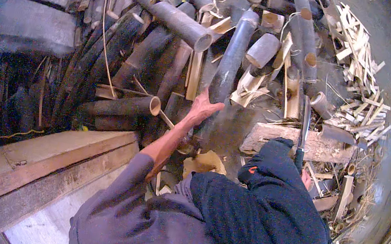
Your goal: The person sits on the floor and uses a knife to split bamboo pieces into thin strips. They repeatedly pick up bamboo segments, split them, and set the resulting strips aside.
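Observation:
My left hand (pixel 203 107) reaches forward, its fingers round the near end of a dark bamboo tube (pixel 235 50). The thumb sticks out to the right along it, and the tube slants away from me. To the right, beyond my knee, a long-bladed knife (pixel 305 125) points away from me with its dark handle low. My right hand (pixel 306 178) shows only in part at the foot of that handle; my leg hides most of its fingers. Between my knee and the bamboo lies a rough wooden block (pixel 324 147), close beside the blade.
Several bamboo tubes (pixel 181 23) lie piled ahead and to the left. Pale split pieces (pixel 359 38) are heaped at the far right. A wooden bench or box edge (pixel 57 165) runs along my left. Grey sacks (pixel 29 25) stand at the far left.

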Demonstrator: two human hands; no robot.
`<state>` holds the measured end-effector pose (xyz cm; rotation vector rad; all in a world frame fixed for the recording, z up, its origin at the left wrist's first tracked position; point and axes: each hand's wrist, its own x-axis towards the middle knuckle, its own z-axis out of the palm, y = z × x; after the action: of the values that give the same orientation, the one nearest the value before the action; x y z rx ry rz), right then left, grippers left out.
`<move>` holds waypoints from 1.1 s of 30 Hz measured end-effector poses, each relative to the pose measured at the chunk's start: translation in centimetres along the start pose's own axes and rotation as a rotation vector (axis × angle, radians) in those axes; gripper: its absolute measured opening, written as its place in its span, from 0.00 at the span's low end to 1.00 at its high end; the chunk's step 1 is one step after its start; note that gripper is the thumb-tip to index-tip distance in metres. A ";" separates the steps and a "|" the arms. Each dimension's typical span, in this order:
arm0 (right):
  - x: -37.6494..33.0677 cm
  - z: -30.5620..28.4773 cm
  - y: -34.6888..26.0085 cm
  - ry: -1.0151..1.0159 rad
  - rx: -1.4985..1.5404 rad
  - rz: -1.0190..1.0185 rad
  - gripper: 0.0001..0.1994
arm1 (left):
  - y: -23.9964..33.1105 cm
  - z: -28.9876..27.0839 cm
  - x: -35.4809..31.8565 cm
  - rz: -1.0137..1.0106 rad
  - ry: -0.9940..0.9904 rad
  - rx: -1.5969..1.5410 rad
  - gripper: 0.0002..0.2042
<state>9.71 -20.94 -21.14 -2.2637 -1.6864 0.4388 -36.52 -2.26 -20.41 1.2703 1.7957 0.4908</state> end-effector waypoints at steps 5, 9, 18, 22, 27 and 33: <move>0.2 0.3 0.5 -0.007 0.078 0.050 0.18 | 4.4 -0.5 -3.1 -0.132 -0.157 -0.478 0.31; 0.7 -2.6 -5.1 0.064 0.097 0.099 0.17 | 7.1 -0.8 -6.7 0.052 0.031 -0.206 0.34; 14.3 -10.9 -22.1 -0.030 0.831 -0.065 0.39 | 22.3 5.1 -6.2 0.635 -0.080 -0.177 0.48; 16.4 -16.6 -22.2 0.294 1.169 0.097 0.43 | 27.8 10.1 -5.5 0.994 -0.331 -0.316 0.55; 9.2 -23.3 -11.4 0.631 0.900 0.343 0.35 | 23.0 17.3 -1.3 0.288 -0.568 -0.634 0.27; -3.2 -18.1 -6.1 0.686 0.686 0.655 0.45 | 14.2 25.9 6.2 0.229 -0.329 -0.292 0.15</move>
<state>10.82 -23.15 -1.98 -2.0135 -0.3585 0.2540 -8.05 5.06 -27.05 1.2709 1.2628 0.6076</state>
